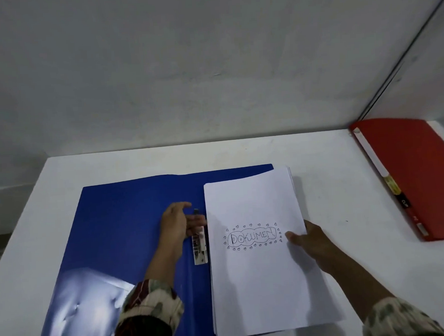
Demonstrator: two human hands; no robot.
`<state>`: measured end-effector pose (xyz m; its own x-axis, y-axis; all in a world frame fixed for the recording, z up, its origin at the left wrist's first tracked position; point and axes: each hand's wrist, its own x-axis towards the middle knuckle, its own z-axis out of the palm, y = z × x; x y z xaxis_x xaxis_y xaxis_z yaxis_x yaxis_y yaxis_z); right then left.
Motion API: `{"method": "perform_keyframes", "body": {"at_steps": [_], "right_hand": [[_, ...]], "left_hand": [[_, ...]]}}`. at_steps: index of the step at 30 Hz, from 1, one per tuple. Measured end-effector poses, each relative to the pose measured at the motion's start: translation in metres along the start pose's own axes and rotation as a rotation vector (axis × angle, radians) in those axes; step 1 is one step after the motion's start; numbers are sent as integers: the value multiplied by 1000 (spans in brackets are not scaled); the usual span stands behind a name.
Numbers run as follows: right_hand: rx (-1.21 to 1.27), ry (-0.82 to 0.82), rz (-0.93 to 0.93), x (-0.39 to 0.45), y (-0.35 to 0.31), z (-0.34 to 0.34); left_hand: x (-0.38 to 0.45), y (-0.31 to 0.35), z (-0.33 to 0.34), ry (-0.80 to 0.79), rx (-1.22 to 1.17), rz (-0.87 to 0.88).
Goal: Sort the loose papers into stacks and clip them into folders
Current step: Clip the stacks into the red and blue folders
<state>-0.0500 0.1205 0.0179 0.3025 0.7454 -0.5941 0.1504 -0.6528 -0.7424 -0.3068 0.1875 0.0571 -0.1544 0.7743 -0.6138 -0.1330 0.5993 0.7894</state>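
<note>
Item: clipping step. I see left hand [176, 222], fingers straight, at metal clip [200, 244] of open blue folder [131, 225]. Right hand [310, 243] pinches paper stack [259, 282] edge. I judge next: slide stack under clip.

free: bare surface [341, 186] between paper stack [258, 269] and red folder [419, 176] | blocked: open blue folder [120, 226] centre-left, wall [183, 66] behind

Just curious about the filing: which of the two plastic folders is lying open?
The blue plastic folder, spread flat under both hands with its metal clip showing. The red plastic folder lies closed, far right.
</note>
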Motion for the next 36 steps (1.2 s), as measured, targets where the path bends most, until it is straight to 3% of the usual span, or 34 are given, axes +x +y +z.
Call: {"method": "perform_keyframes", "body": {"at_steps": [4, 10, 13, 22, 31, 36], "right_hand": [[29, -13, -6, 4, -2, 0], [130, -23, 1, 13, -10, 0], [163, -53, -7, 16, -16, 2], [-127, -22, -107, 17, -26, 17], [-86, -29, -25, 14, -23, 25], [-46, 15, -50, 12, -27, 34]], "left_hand": [[13, 5, 3, 6, 92, 99], [36, -3, 5, -10, 459, 328], [48, -5, 2, 14, 540, 343], [58, -7, 2, 24, 650, 303], [54, -8, -1, 59, 666, 326], [39, -6, -5, -3, 546, 380]]}}
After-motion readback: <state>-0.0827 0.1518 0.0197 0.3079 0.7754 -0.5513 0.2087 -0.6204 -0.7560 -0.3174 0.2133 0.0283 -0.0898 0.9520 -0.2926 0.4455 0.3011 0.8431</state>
